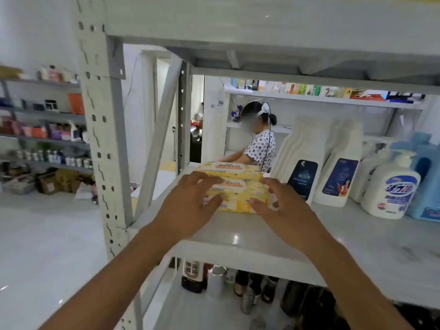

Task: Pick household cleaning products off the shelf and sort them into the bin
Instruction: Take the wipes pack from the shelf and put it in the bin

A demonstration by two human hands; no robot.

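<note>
Two yellow wipe packs lie on the white shelf board (pixel 273 236), the near pack (pixel 240 198) in front of the far pack (pixel 228 169). My left hand (pixel 190 206) lies over the near pack's left end, its spread fingers touching the top and front. My right hand (pixel 283 206) reaches the pack's right end with bent fingers at its side. Whether either hand has closed round the pack is unclear.
Right of the packs stand two white refill pouches (pixel 302 172), a white pump bottle (pixel 390 186) and a blue container (pixel 426 182). The grey shelf upright (pixel 102 129) rises at left. Bottles (pixel 192 277) fill the shelf below. A person (pixel 259 139) stands behind the rack.
</note>
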